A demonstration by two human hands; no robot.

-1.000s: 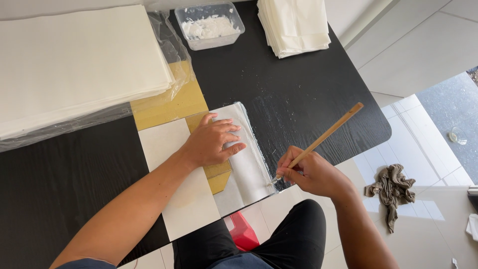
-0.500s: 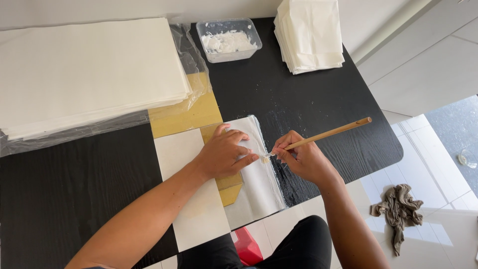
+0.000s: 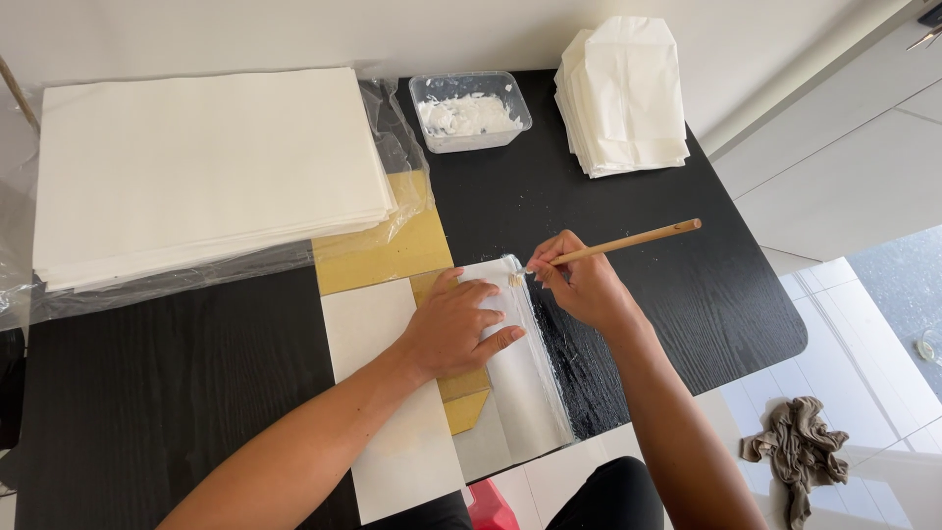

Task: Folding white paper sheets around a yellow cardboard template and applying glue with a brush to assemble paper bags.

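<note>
Near the frame's centre, the left hand (image 3: 456, 324) lies flat and open on a white paper sheet (image 3: 525, 378), pinning it to the black tabletop (image 3: 687, 285) so it cannot slide. The right hand (image 3: 584, 285) pinches a wooden-handled brush (image 3: 628, 240), its tip at the sheet's upper edge, with the paste tub (image 3: 469, 110) within reach above.

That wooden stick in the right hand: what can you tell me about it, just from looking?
The stick is a thin, straight, light brown brush handle that looks like bamboo or wood. The right hand pinches it near the lower end, so the long handle slants up and to the right over the black table. Its small tip, smeared with white paste, rests on the top edge of the folded white paper, which the left hand presses flat.
</note>
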